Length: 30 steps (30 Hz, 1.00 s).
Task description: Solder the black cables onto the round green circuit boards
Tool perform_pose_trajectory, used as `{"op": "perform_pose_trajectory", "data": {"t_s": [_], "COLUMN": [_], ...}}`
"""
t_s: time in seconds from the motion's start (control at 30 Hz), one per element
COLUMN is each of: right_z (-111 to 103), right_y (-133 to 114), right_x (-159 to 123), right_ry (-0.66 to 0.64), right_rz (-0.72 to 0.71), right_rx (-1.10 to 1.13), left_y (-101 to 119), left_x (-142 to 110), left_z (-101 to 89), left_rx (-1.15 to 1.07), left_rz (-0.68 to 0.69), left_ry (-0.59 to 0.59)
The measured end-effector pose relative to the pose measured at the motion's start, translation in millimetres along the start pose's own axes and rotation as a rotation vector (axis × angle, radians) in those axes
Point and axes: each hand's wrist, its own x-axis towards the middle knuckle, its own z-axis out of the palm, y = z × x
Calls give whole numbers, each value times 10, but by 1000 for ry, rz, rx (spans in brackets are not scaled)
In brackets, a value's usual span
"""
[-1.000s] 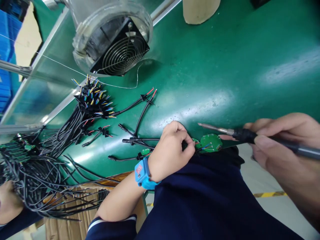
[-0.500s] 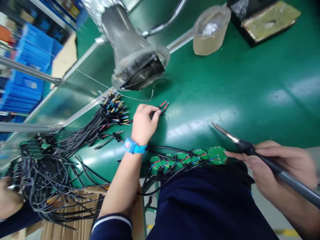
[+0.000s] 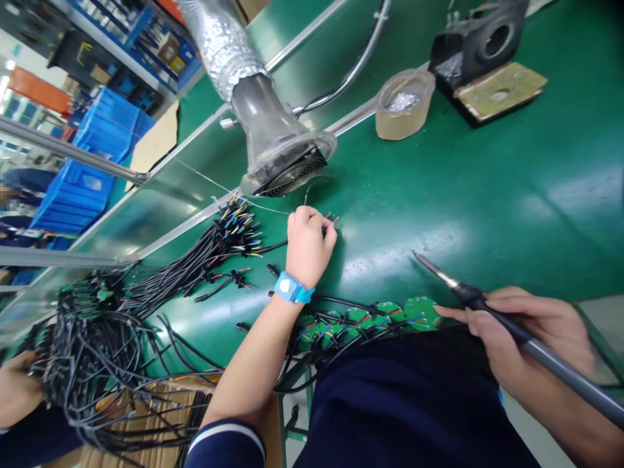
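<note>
My left hand (image 3: pixel 308 242), with a blue wrist strap (image 3: pixel 291 288), is closed in a pinch on a black cable with red stripped ends (image 3: pixel 332 218) on the green table, just below the fume extractor fan (image 3: pixel 287 173). My right hand (image 3: pixel 526 331) grips a soldering iron (image 3: pixel 492 313), its tip raised over the table near the front edge. A row of round green circuit boards (image 3: pixel 370 317) with wires lies along the table edge between my hands.
Bundles of black cables with coloured ends (image 3: pixel 229 235) lie left of my left hand. A tangled cable heap (image 3: pixel 92 344) and another person's hand (image 3: pixel 17 390) are at far left. A tub (image 3: pixel 403 104) and a black iron stand (image 3: pixel 482 52) stand at the back.
My left hand left the boards at the table edge, reached up to the cable with red ends and pinched it. The view tilted up; the iron stayed in my right hand.
</note>
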Motion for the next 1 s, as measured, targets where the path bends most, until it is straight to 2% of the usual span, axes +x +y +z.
{"op": "perform_pose_trajectory", "data": {"t_s": [0.07, 0.1, 0.17, 0.23, 0.3, 0.4, 0.53, 0.6, 0.7, 1.0], "right_z": [35, 46, 36, -36, -169, -413, -620, -650, -651, -653], "right_y": [14, 15, 13, 13, 26, 67, 112, 117, 123, 157], "right_x": [-6, -1, 26, 69, 111, 137, 87, 50, 13, -25], "right_ry": [12, 5, -9, -12, -11, -29, -172, -245, -288, -256], "right_rz": [12, 18, 20, 14, -30, -127, -103, -90, -88, -54], "right_rx": [79, 122, 172, 160, 127, 141, 248, 243, 224, 177], "left_y": [266, 424, 731, 966, 1090, 1104, 1045, 1039, 1049, 1069], "left_x": [-184, -308, -577, -805, -934, -952, -882, -870, -878, -881], "left_z": [-116, -162, -194, -132, -17, 109, 104, 86, 85, 121], "left_rx": [-115, -169, -282, -338, -339, -342, -388, -397, -392, -336], "left_rz": [50, 69, 148, 178, 165, 128, 114, 113, 116, 126], "left_ry": [51, 39, -103, -241, -279, -270, -299, -299, -298, -266]}}
